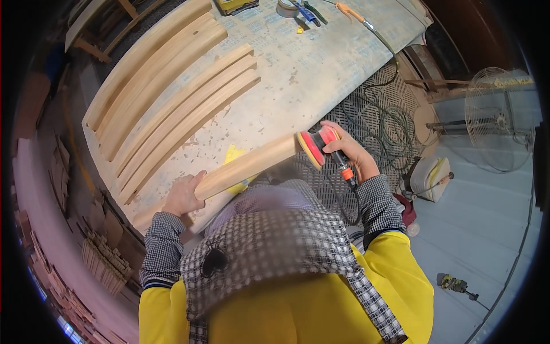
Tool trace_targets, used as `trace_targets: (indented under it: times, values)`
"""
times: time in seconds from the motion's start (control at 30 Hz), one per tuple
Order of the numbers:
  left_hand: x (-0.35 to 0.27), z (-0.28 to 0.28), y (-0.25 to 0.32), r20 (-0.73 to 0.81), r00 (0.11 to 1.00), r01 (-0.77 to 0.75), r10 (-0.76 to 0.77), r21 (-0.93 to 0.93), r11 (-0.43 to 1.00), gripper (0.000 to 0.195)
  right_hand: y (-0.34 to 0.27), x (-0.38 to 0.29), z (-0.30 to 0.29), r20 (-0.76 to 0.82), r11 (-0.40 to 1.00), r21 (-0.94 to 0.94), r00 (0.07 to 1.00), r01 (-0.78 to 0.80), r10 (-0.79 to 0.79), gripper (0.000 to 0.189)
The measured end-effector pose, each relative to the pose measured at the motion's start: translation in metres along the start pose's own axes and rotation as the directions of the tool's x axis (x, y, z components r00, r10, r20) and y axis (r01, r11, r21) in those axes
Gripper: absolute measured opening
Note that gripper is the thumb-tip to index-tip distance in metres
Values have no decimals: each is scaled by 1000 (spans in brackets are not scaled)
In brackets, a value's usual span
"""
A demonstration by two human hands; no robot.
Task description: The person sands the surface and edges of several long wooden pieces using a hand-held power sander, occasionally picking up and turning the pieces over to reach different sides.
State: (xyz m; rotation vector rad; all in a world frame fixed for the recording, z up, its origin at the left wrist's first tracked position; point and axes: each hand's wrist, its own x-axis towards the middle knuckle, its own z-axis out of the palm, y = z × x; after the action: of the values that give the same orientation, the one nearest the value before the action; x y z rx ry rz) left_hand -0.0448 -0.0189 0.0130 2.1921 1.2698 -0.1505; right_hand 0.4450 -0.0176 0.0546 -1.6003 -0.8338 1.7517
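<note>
A long wooden piece (249,167) lies across the near edge of the worktable, over a yellow patch. My left hand (184,193) grips its left end. In my right hand (350,148) is a pneumatic orbital sander (316,144) with a red body and a red and yellow pad. The pad stands on edge against the right end of the wood. Whether it is spinning cannot be told. Beyond my left hand, several curved wooden pieces (189,124) lie side by side on the worktable (279,107).
Pliers (316,15), a tape roll (287,7), a yellow container (236,5) and an orange-handled air blow gun (350,13) lie at the far side. Coiled hose (393,129) covers the perforated mat at right, near a wire-cage fan (494,120). Stacked wood (105,262) stands lower left.
</note>
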Motion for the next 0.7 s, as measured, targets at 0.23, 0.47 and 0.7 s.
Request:
trace_targets:
  times: [0.23, 0.47, 0.7]
  values:
    - [13, -8, 2, -124, 979, -160, 163, 33, 987, 67, 31, 3, 4, -91, 976, 217, 996, 2, 18, 76]
    - [14, 10, 4, -268, 951, -140, 157, 82, 987, 41, -8, -15, 57, -233, 895, -428, 942, 124, -243, 80]
    - [11, 10, 7, -276, 953, -99, 122, 98, 990, 45, -14, -21, 149, -63, 477, -867, 918, 144, -391, 58]
